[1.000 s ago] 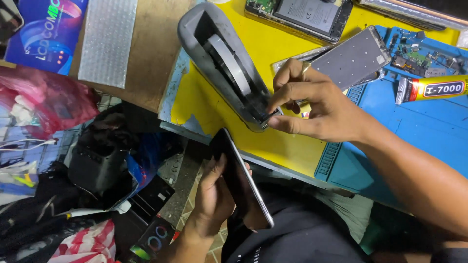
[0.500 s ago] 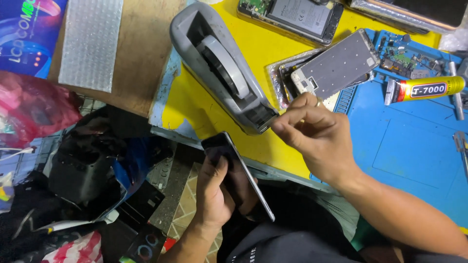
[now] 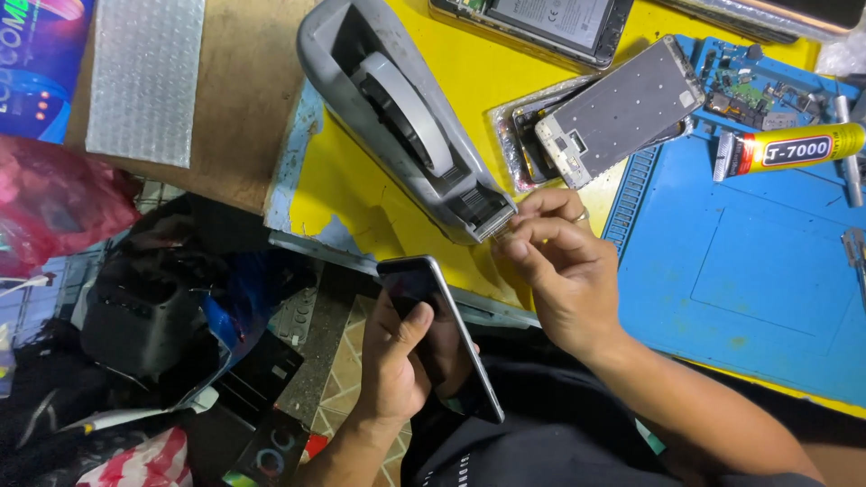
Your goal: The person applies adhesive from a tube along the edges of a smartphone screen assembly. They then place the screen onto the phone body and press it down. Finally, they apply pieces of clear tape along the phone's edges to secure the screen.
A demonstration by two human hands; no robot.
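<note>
Head view over a phone-repair bench: I see my right hand (image 3: 564, 271) pinching, fingertips narrowed, at the cutter end of the grey tape dispenser (image 3: 406, 117); whether tape is already between them I cannot tell. My left hand (image 3: 397, 361) grips a dark smartphone (image 3: 442, 338) below the table edge, long axis running from upper left to lower right. The phone lies just left of and below the right hand, the dispenser's mouth between them. A yellow glue tube (image 3: 794, 149) rests on the blue mat (image 3: 749, 271).

Bright overhead light floods the yellow mat (image 3: 361, 189) and blue mat (image 3: 749, 271) sharply, while the clutter toward seven o'clock sinks into dim shadow, edges slightly bowed.
</note>
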